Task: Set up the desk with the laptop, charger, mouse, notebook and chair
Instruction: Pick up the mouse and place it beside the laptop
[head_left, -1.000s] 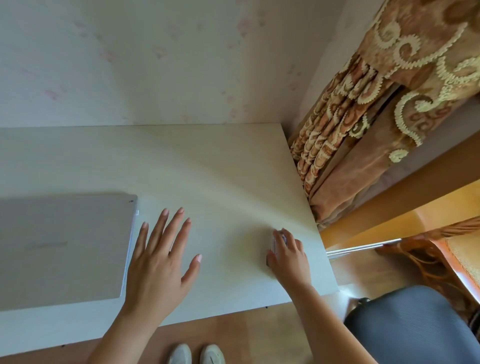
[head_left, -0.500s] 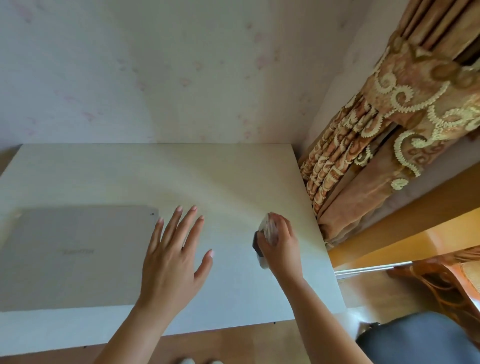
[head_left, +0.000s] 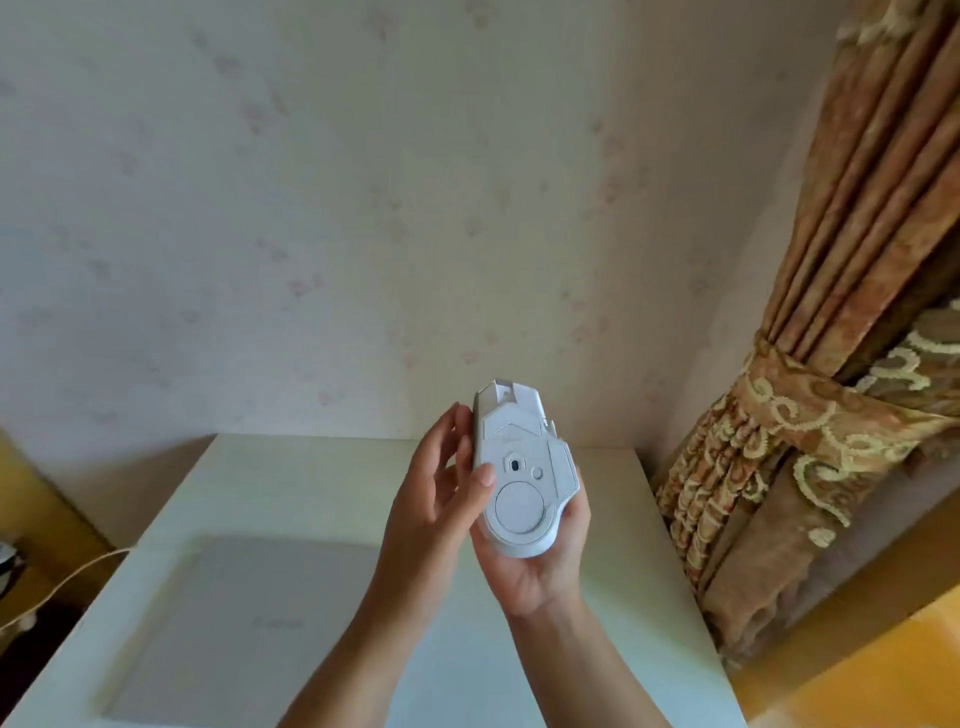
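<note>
A white computer mouse is held up above the desk, turned over so its underside faces me. My right hand cups it from below and behind. My left hand touches its left side, with the thumb on the underside and the fingers behind it. A closed silver laptop lies flat on the white desk at the lower left, partly hidden by my left forearm. No notebook or chair is in view.
A pale papered wall stands behind the desk. A tied-back brown and gold curtain hangs close to the desk's right edge. A white cable runs along the floor on the left. Wooden floor shows at the lower right.
My right hand lifted the mouse off the desk and turned it underside up. My left hand rose from the desk next to the laptop and came to the mouse. The view tilted up.
</note>
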